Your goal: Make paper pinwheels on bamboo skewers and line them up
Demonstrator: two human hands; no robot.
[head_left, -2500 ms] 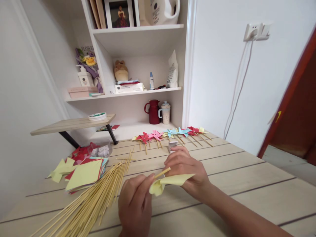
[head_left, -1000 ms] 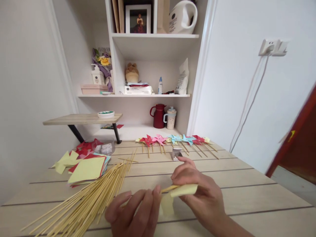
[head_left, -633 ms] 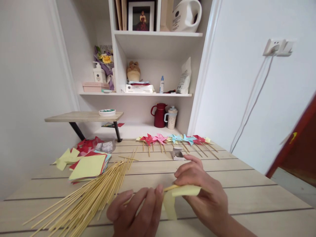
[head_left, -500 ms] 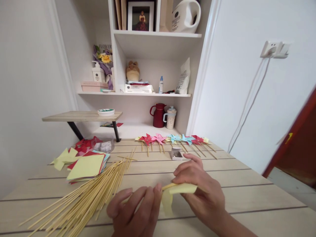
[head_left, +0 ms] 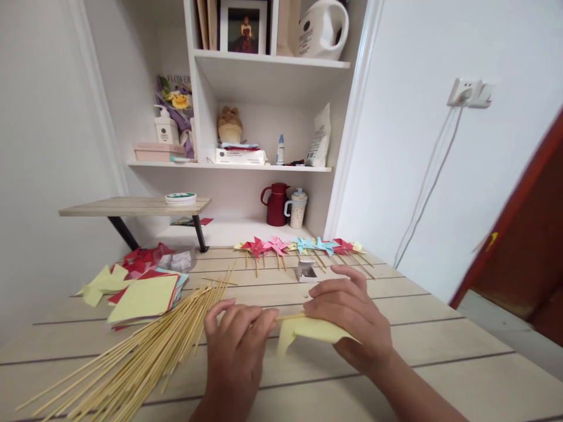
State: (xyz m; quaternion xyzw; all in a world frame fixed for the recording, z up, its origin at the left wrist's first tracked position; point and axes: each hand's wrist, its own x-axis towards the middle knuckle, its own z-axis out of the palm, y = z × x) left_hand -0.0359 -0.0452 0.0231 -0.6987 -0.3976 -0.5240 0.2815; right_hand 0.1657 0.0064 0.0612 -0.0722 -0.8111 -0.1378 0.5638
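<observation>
Two hands, left hand [head_left: 237, 346] and right hand [head_left: 352, 316], lower centre of frame. One yellow paper piece [head_left: 314, 333] and one stick [head_left: 290, 317] between them. One loose heap of sticks [head_left: 145, 357], lower left, too many to count. One stack of paper squares [head_left: 143, 299], left. One row of finished pinwheels [head_left: 299, 246], centre; number unclear. One small box [head_left: 305, 271]. One red jug [head_left: 276, 204], one speckled cup [head_left: 297, 207], centre.

Home room, framed photo [head_left: 244, 26], household shelves [head_left: 264, 58]

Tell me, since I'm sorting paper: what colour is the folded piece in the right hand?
Pale yellow folded paper, clearest in the head view.
</observation>
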